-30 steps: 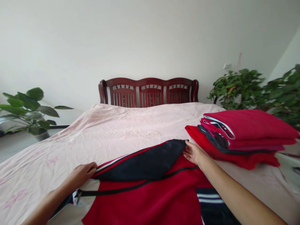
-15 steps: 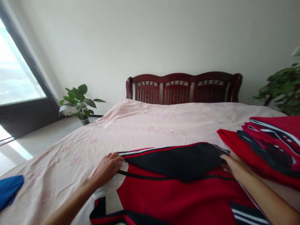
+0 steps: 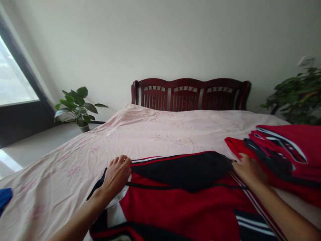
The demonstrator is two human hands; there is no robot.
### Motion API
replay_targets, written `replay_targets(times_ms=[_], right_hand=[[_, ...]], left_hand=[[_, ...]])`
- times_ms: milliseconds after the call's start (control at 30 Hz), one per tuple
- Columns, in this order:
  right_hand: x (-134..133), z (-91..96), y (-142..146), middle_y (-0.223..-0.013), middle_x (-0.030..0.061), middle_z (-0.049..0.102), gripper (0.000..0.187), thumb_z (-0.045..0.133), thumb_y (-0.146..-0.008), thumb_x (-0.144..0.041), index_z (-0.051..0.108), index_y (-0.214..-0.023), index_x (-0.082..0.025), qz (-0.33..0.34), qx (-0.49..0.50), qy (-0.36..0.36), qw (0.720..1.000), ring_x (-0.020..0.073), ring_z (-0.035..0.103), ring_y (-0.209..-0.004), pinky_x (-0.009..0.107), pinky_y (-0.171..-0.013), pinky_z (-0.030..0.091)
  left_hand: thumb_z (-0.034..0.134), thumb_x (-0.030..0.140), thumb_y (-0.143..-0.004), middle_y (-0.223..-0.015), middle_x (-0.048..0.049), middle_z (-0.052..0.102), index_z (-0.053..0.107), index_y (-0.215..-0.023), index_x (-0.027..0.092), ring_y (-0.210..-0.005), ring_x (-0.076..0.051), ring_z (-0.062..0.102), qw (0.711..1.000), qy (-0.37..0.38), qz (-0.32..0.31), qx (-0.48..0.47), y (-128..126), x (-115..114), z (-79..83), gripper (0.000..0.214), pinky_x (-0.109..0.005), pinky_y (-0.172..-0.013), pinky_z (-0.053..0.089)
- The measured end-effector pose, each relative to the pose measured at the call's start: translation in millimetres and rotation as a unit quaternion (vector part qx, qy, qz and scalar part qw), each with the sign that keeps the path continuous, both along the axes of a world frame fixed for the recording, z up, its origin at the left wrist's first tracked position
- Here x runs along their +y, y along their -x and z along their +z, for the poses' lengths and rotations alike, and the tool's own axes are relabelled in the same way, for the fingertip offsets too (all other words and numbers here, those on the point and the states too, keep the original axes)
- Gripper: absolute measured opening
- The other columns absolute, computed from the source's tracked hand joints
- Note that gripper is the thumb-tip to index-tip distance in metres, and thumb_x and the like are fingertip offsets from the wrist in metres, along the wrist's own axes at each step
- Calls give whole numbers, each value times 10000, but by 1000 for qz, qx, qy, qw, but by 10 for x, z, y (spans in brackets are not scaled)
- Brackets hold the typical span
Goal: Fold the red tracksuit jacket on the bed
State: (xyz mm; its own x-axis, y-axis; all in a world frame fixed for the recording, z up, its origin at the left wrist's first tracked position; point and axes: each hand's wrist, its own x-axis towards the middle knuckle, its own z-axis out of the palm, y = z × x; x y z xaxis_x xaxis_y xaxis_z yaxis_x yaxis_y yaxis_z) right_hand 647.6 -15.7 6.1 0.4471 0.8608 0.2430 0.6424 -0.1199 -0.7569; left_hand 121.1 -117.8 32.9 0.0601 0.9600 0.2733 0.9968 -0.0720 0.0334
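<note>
A red, black and white garment lies spread on the pale pink bedsheet in front of me. My left hand rests on its left edge, fingers curled over the white and black trim. My right hand presses on the garment's right edge, beside the black panel, fingers bent down onto the cloth. Just right of that hand sits a stack of folded red garments.
A dark red wooden headboard stands at the far end of the bed. A potted plant is on the floor at left by a window; a leafy plant is at right. A blue cloth shows at the left edge.
My view swung left then back slightly. Both hands stayed on the garment's edges; the left hand slid a little along the left edge, and more black trim shows under it.
</note>
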Motion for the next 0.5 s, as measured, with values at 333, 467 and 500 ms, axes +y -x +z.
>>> replay_targets(times_ms=[333,467,500], right_hand=[[-134,-226,511,-1494,8,483,452,702,-736,-296,647,-1184,-283,241,-127,77,959,274,254,-1473,493,-1216,110],[-183,-166,399,-1474,16,507,387,715,-726,-261,682,-1111,-276,232,-79,89,965,270,297,-1457,477,-1216,125],[-223,-113,389,-1455,25,529,374,719,-720,-252,691,-1093,-270,228,-71,88,967,273,328,-1442,468,-1215,144]], left_hand=[[455,403,-976,-1546,-145,402,397,-1492,278,-1436,-364,323,996,29,-63,56,-112,86,-695,534,-567,-1121,291],[461,376,-969,-1540,-157,408,443,-1470,240,-1432,-369,332,995,16,-84,43,-37,91,-678,520,-571,-1128,303],[468,362,-963,-1545,-154,402,472,-1452,231,-1434,-365,330,995,16,-99,29,-30,75,-643,507,-566,-1136,303]])
